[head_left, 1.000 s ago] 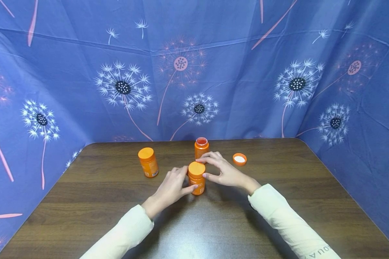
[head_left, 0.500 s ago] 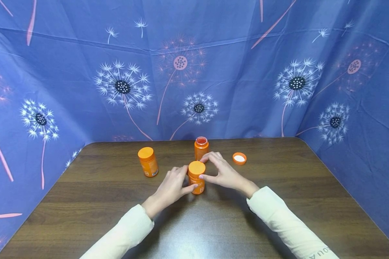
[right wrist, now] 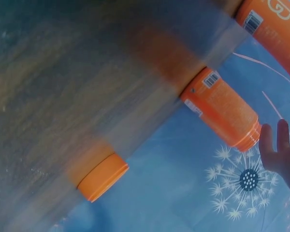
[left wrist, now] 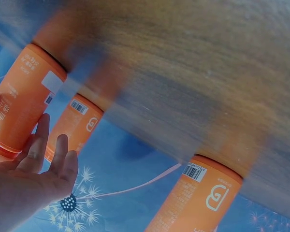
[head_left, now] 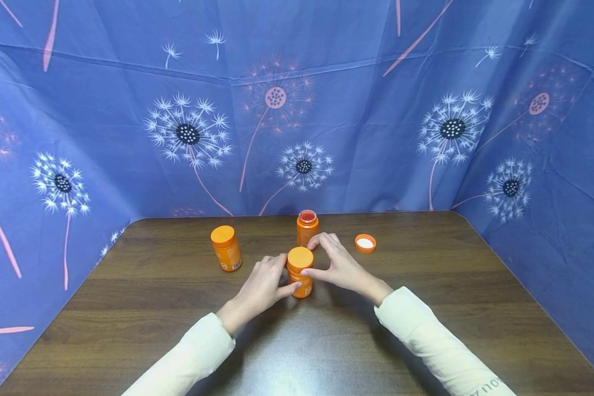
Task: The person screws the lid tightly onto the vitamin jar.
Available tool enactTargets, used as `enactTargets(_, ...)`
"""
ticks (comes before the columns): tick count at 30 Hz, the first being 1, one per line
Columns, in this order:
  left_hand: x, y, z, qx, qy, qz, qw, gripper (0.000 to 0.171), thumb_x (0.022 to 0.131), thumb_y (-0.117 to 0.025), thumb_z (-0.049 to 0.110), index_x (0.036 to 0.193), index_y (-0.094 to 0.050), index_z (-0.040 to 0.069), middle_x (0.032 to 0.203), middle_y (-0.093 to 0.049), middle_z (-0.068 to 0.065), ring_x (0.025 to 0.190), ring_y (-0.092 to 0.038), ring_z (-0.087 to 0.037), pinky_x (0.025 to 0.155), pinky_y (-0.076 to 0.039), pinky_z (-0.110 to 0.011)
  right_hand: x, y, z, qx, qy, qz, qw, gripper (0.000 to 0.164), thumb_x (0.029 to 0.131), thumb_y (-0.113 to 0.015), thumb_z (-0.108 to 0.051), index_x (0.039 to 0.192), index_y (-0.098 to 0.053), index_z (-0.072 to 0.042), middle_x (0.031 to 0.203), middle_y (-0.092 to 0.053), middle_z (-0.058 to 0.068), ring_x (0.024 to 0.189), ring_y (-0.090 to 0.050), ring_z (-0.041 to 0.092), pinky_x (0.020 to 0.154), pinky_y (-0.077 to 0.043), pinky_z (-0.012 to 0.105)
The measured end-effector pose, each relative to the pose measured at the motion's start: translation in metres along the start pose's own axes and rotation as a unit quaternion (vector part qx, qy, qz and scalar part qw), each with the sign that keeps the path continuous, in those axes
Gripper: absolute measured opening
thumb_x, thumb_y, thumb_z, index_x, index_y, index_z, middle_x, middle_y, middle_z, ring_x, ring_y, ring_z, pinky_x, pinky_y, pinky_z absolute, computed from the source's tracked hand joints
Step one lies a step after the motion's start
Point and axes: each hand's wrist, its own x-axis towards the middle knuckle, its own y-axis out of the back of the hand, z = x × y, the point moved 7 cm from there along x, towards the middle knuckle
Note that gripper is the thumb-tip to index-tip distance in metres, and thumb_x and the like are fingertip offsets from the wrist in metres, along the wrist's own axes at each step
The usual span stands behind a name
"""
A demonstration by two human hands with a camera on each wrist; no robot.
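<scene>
An orange lidded bottle (head_left: 304, 291) stands upright on the table at the centre of the head view. My left hand (head_left: 257, 289) grips its body, thumb across the front and fingers around the far left side. At its top, my right hand (head_left: 341, 268) has the thumb just under the edge of the orange lid (head_left: 300, 257) and the fingertips curled at its back right. The left wrist view shows the held bottle (left wrist: 26, 96) at the left with my fingers behind it. Behind it stands an uncapped orange bottle (head_left: 307, 231), whose threaded neck (right wrist: 249, 137) shows in the right wrist view.
Another lidded orange bottle (head_left: 227, 254) stands to the left, beyond my left hand. A loose orange lid (head_left: 365, 243) lies with its white inside up at the back right. Blue dandelion-print cloth (head_left: 366, 137) hangs behind the brown wooden table (head_left: 425, 236).
My right thumb has slid left across the front of the bottle, and its fingertips have drawn back to the right around the lid. The left hand and the bottles keep their places.
</scene>
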Motion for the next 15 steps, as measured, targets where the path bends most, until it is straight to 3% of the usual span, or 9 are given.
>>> enactTargets(3,-0.0001,0.0000,0.0001,0.002,-0.002,0.002,1.0000,0.050,0.079,-0.068,0.041,0.112,-0.051,0.007,0.093,-0.063,-0.006,0.092,-0.056,-0.026,0.079,-0.042,-0.043,0.0004,0.0007,0.0004,0.002,-0.001,-0.017,1.000,0.051,0.071,-0.077,-0.034,0.108,-0.050,-0.013,0.105,-0.052,-0.001,0.106,-0.043,0.023,0.091,-0.037,0.040)
enactTargets(7,0.0001,-0.0001,-0.0002,0.004,-0.001,0.002,1.0000,0.050,0.078,-0.068,0.041,0.111,-0.051,0.008,0.093,-0.063,-0.005,0.089,-0.055,-0.025,0.077,-0.042,-0.041,0.0006,0.0019,-0.0020,0.003,0.010,-0.048,0.999,0.054,0.074,-0.074,-0.034,0.118,-0.050,-0.013,0.114,-0.051,0.000,0.110,-0.039,0.018,0.094,-0.035,0.042)
enactTargets(15,0.0006,-0.0002,-0.0003,0.005,0.001,-0.001,1.0000,0.049,0.079,-0.067,0.042,0.110,-0.052,0.007,0.093,-0.062,-0.006,0.091,-0.055,-0.026,0.077,-0.042,-0.042,0.0016,0.0011,-0.0039,0.011,0.033,-0.107,0.994,0.056,0.081,-0.068,-0.023,0.131,-0.046,-0.017,0.130,-0.044,-0.001,0.117,-0.035,0.017,0.096,-0.031,0.046)
